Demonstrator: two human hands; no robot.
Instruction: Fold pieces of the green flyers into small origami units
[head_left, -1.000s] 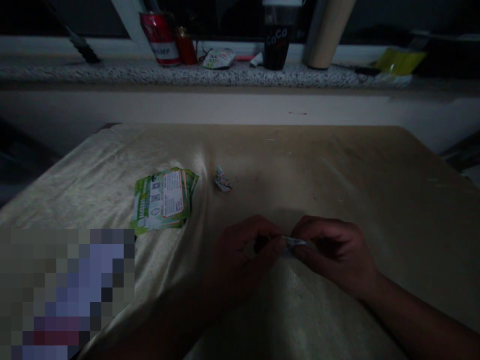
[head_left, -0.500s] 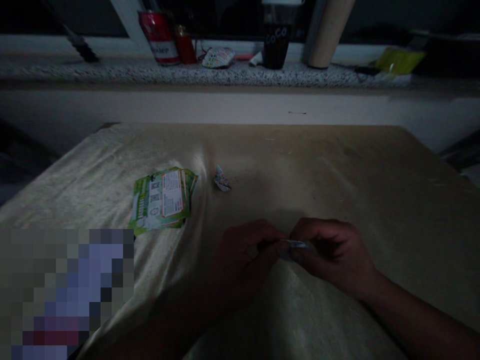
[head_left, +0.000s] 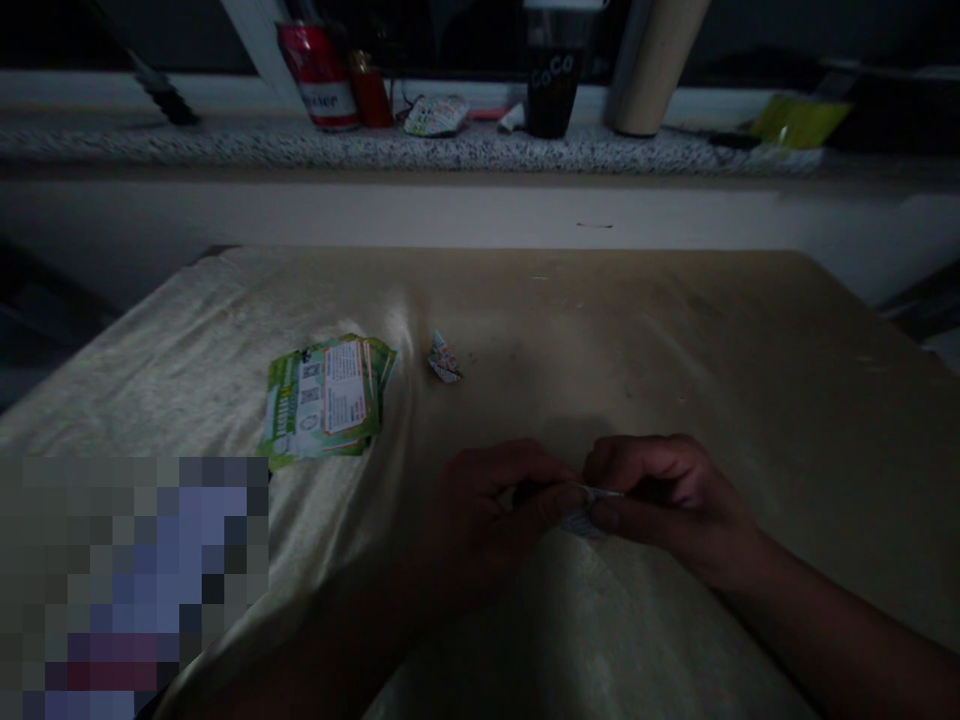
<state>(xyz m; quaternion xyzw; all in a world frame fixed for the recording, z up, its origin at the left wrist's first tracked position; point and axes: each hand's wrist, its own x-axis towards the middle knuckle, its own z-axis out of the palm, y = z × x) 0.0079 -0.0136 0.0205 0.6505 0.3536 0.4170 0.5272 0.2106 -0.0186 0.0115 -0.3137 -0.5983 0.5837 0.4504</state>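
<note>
Between both hands is a small folded piece of printed paper (head_left: 583,523), pale with fine markings; much of it is hidden by the fingers. My left hand (head_left: 514,500) pinches its left side between thumb and fingers. On the right side, my right hand (head_left: 667,495) grips it the same way, thumb toward me. Farther off on the cloth stands a small folded paper boat shape (head_left: 444,360) with a pointed top and printed text. To its left lies a stack of green printed leaflets (head_left: 322,395).
A shiny beige cloth covers the table (head_left: 712,330). Along the speckled windowsill (head_left: 465,153) stand a red can (head_left: 319,75), an orange-red lighter (head_left: 370,92), crumpled printed paper (head_left: 436,115), a dark CoCo cup (head_left: 553,85), a cardboard tube (head_left: 660,70) and a yellow packet (head_left: 799,122).
The paper between my fingers has tilted, and more of its printed lower face shows below my thumbs. My hands have shifted only slightly; everything else is still.
</note>
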